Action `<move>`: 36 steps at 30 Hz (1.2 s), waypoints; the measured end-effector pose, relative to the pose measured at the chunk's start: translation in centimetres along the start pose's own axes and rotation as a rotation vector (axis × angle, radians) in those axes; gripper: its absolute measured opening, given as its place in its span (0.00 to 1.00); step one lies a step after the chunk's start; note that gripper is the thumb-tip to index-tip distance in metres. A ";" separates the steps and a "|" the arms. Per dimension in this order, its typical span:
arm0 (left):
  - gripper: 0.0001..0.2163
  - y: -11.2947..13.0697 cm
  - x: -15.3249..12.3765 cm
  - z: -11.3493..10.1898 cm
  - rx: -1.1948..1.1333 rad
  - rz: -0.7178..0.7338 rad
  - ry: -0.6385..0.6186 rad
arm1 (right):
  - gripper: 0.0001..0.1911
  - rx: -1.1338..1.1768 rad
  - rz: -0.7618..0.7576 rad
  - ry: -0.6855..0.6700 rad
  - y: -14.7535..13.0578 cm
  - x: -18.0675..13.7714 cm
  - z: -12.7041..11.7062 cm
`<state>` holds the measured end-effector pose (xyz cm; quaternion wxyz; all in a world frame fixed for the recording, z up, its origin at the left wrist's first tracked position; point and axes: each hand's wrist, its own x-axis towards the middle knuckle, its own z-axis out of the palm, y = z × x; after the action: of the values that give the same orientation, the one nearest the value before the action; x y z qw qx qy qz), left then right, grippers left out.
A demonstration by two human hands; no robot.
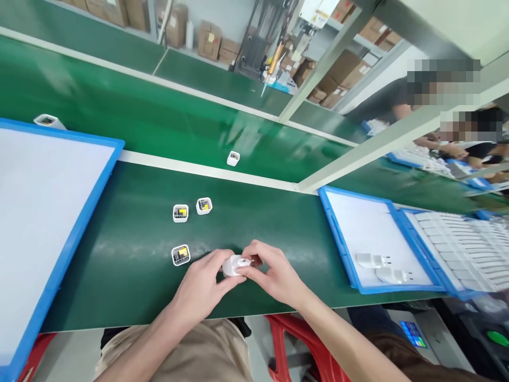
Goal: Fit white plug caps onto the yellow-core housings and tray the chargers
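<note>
Gripping fingers [257, 274], white plug [234, 265] partly hidden

One held plug charger [229, 266]; left of or beyond it, five open charger housings [181, 213]; right of it, two two-pin chargers [369, 260].

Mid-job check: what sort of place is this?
Likely an electronics assembly workshop: a white plug piece is being handled over a green workbench, open white housings with components inside stand nearby, and cardboard boxes sit in the background.
</note>
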<state>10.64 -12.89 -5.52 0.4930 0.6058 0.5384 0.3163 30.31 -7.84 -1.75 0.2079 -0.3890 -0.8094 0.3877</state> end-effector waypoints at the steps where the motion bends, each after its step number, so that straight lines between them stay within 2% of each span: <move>1: 0.08 0.7 -0.4 -0.3 -0.035 -0.023 -0.024 | 0.09 0.071 0.019 0.026 -0.4 -0.3 -0.1; 7: 0.08 3.8 -1.8 -1.5 -0.093 0.074 -0.081 | 0.12 0.310 0.007 0.091 -2.5 -1.1 -0.7; 9: 0.09 4.2 -1.8 -1.6 -0.103 0.065 -0.090 | 0.19 0.342 -0.043 0.174 -2.4 -1.5 -0.8; 12: 0.11 4.6 -1.6 -1.4 -0.124 0.012 -0.095 | 0.34 0.210 -0.230 0.365 -1.7 -2.6 -0.2; 14: 0.11 4.9 -1.3 -1.1 -0.163 -0.051 -0.113 | 0.38 0.035 -0.300 0.421 -1.1 -3.5 0.8; 16: 0.11 5.4 -0.8 -0.6 -0.211 -0.120 -0.145 | 0.34 -0.030 -0.262 0.455 -0.7 -4.2 2.1; 22: 0.13 7.0 0.8 0.9 -0.273 -0.257 -0.214 | 0.21 0.097 -0.142 0.714 -0.6 -4.2 5.3; 25: 0.15 7.3 1.5 1.0 -0.285 -0.271 -0.232 | 0.17 0.159 -0.070 0.772 -0.7 -3.9 5.3; 30: 0.21 7.1 1.6 0.9 -0.299 -0.285 -0.241 | 0.16 0.261 -0.010 0.790 -0.6 -3.5 4.1; 36: 0.23 7.0 1.0 0.5 -0.242 -0.329 -0.184 | 0.22 0.250 -0.039 0.799 0.4 -2.7 2.9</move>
<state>13.75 -11.57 0.73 0.6542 0.4725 0.5407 0.2375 30.27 -11.21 -3.96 0.5585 -0.4653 -0.6190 0.2973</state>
